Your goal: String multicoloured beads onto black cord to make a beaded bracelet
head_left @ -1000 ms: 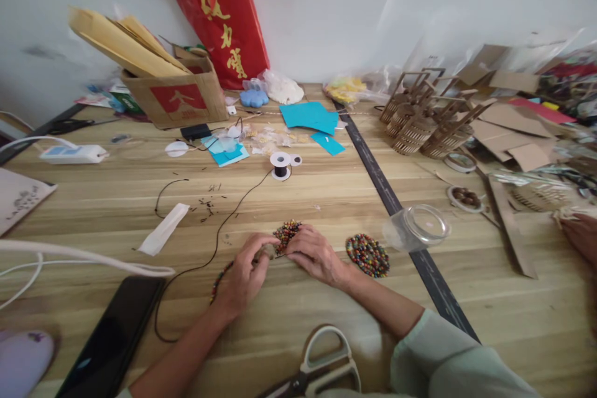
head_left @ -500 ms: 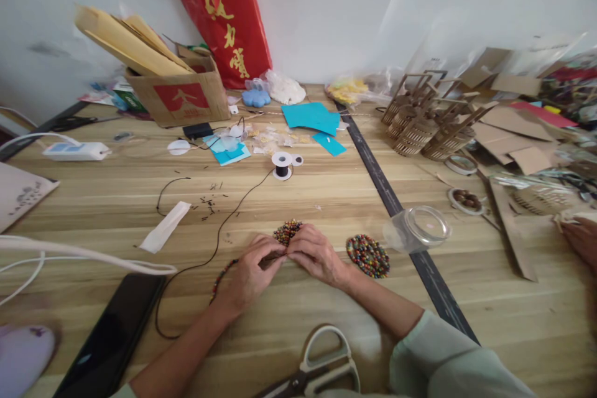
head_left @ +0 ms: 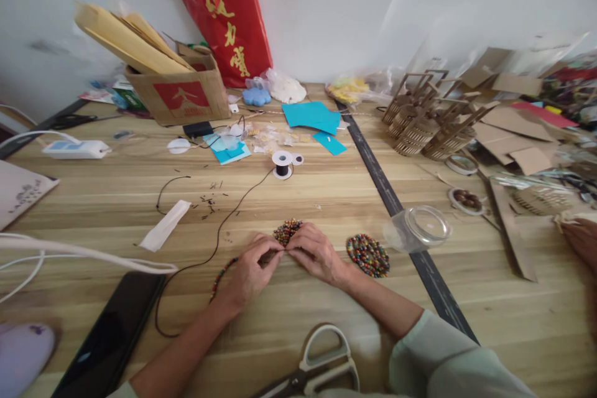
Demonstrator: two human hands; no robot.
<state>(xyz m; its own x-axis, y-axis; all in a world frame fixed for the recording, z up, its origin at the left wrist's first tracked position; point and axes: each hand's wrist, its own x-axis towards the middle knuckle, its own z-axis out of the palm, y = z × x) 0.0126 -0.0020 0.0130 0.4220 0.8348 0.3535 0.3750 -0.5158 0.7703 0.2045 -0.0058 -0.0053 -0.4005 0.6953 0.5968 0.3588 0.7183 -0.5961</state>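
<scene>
Beaded coil (head_left: 286, 231) lies pinched between both hands (head_left: 284, 258).

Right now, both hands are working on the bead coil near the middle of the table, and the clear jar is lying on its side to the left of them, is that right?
Not quite: the head view shows the jar lying to the right of the hands, beyond the finished bead disc. Both the left hand and right hand are on the bead coil.

Only 1 view on my end, the head cam: it looks forward and down across the wooden table (head_left: 326, 196) toward the white wall (head_left: 326, 6), hands close below centre
</scene>
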